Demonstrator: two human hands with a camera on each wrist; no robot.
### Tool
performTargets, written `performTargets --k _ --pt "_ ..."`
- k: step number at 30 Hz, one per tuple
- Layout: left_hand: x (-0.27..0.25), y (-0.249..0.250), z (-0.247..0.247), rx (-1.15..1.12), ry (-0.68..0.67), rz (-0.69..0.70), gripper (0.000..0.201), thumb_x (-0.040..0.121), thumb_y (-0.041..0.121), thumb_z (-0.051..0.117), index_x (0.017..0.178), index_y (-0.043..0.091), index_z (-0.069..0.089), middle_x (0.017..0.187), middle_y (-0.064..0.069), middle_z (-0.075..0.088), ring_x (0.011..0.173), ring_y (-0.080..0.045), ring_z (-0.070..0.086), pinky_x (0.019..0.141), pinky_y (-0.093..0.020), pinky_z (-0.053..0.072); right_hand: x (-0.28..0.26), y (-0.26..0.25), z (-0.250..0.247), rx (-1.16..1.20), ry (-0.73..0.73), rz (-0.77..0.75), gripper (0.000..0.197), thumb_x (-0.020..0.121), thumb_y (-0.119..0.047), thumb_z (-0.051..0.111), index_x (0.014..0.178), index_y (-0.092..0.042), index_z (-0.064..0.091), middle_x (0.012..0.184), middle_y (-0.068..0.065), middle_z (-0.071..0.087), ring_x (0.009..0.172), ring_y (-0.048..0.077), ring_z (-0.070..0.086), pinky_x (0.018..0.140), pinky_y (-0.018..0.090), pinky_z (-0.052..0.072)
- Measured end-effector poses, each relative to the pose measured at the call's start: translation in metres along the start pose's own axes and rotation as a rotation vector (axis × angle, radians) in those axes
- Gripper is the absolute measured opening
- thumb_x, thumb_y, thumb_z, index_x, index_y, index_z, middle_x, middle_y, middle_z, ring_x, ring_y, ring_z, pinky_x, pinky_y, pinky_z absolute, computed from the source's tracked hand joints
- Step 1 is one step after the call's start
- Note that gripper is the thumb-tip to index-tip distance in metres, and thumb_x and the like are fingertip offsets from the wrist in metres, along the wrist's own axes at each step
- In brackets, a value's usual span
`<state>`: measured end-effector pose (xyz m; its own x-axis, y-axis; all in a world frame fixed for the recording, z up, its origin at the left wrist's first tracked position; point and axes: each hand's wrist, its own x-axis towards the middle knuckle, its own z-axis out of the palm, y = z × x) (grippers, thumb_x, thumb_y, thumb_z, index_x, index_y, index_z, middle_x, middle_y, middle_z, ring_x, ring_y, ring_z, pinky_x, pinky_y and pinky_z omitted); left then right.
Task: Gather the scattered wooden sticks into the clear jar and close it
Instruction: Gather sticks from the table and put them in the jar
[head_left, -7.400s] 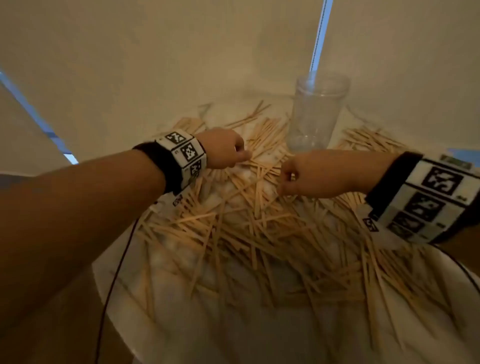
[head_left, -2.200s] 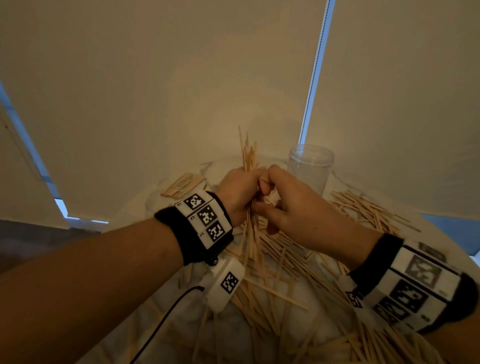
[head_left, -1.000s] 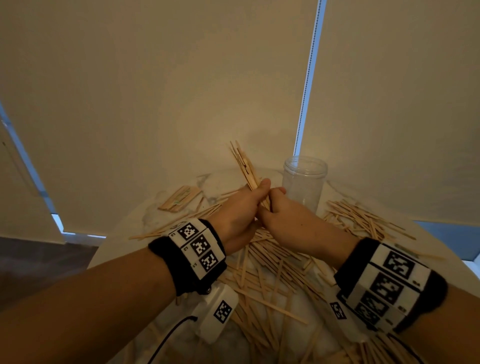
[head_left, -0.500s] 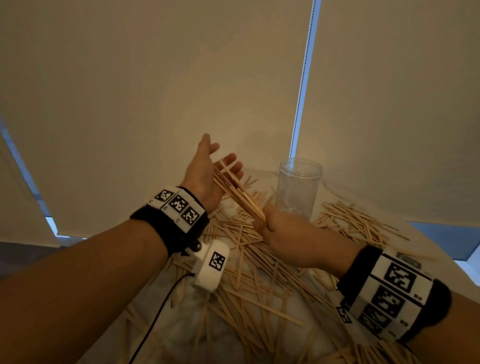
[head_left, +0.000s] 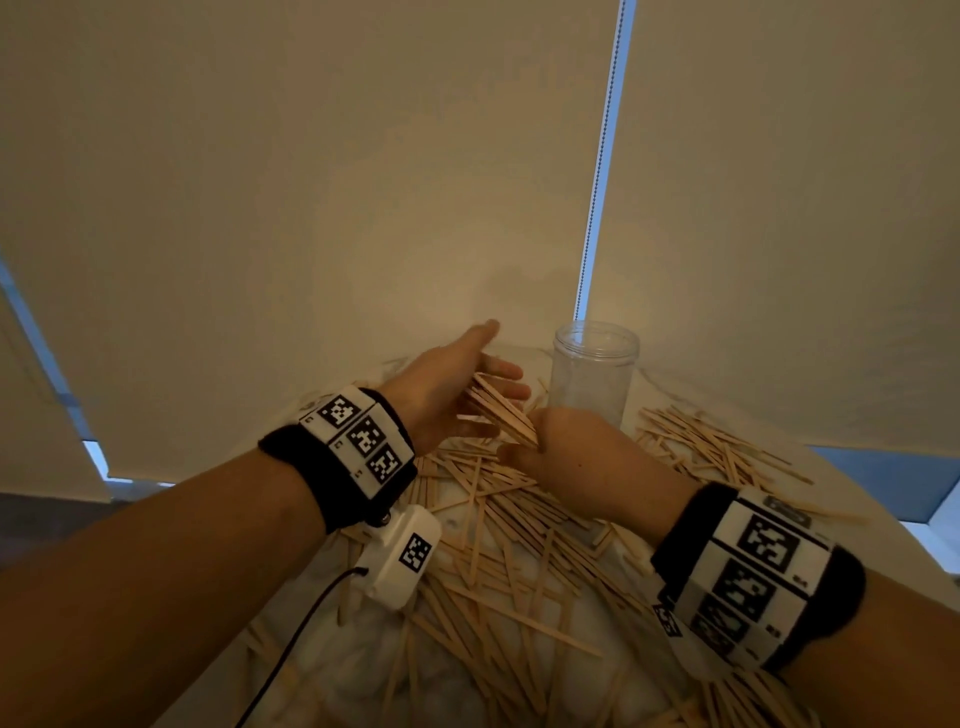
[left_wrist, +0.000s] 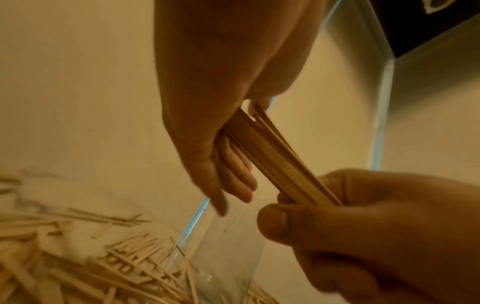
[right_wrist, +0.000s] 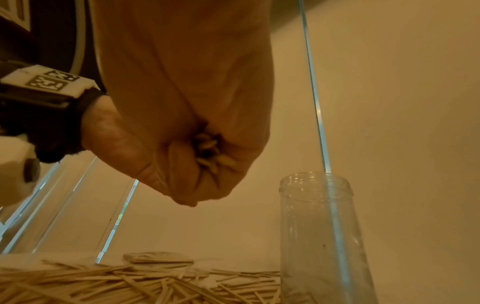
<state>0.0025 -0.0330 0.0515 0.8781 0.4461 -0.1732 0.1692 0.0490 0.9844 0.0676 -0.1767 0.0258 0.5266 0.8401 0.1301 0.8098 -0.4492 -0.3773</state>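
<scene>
My right hand (head_left: 576, 457) is clenched around one end of a bundle of thin pale wooden sticks (head_left: 498, 413); my left hand (head_left: 447, 389) is flat, fingers straight, palm against the bundle's other end. The clear, lidless plastic jar (head_left: 592, 379) stands upright just behind my right hand. Loose sticks (head_left: 519, 545) lie scattered over the round white table (head_left: 883, 525).

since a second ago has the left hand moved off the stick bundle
Yes. The left hand opened and swung left, away from the clear jar; the right hand holds the bundle.
</scene>
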Motion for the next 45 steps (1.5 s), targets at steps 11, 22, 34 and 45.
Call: performTargets --k 11,22,34,45 --pt "0.014 -0.024 0.007 0.142 0.276 0.216 0.044 0.082 0.029 0.081 0.060 0.013 0.047 0.042 0.003 0.043 0.036 -0.012 0.041 0.040 -0.022 0.032 0.008 0.004 -0.002 -0.250 0.197 0.104 0.035 0.084 -0.046 0.069 0.105 -0.022 0.053 0.086 -0.003 0.060 0.079 0.018 0.059 0.061 0.028 0.041" --pt "0.005 -0.019 0.015 0.008 0.238 0.176 0.034 0.096 0.035 0.062 0.086 0.004 0.072 0.063 -0.007 0.068 0.047 -0.018 0.060 0.047 -0.025 0.047 0.012 0.019 -0.002 -0.311 0.298 0.087 0.025 0.091 -0.046 0.059 0.094 -0.023 0.066 0.073 -0.004 0.060 0.067 0.016 0.058 0.059 0.028 0.046" --pt "0.013 -0.011 0.018 0.424 0.151 0.157 0.046 0.090 0.046 0.065 0.078 0.003 0.077 0.068 -0.009 0.075 0.033 -0.009 0.041 0.040 -0.018 0.033 0.013 0.025 -0.020 -0.238 0.132 0.140 0.029 0.081 -0.041 0.075 0.091 -0.015 0.067 0.072 -0.002 0.057 0.068 0.015 0.054 0.048 0.022 0.030" --pt "0.026 -0.010 0.032 -0.158 0.085 0.026 0.032 0.096 0.028 0.066 0.098 -0.003 0.070 0.073 -0.014 0.072 0.044 -0.011 0.059 0.038 -0.016 0.047 0.022 0.040 -0.024 -0.121 0.553 0.079 0.058 0.099 -0.062 0.030 0.075 -0.020 0.063 0.063 -0.002 0.059 0.061 0.017 0.057 0.057 0.030 0.041"
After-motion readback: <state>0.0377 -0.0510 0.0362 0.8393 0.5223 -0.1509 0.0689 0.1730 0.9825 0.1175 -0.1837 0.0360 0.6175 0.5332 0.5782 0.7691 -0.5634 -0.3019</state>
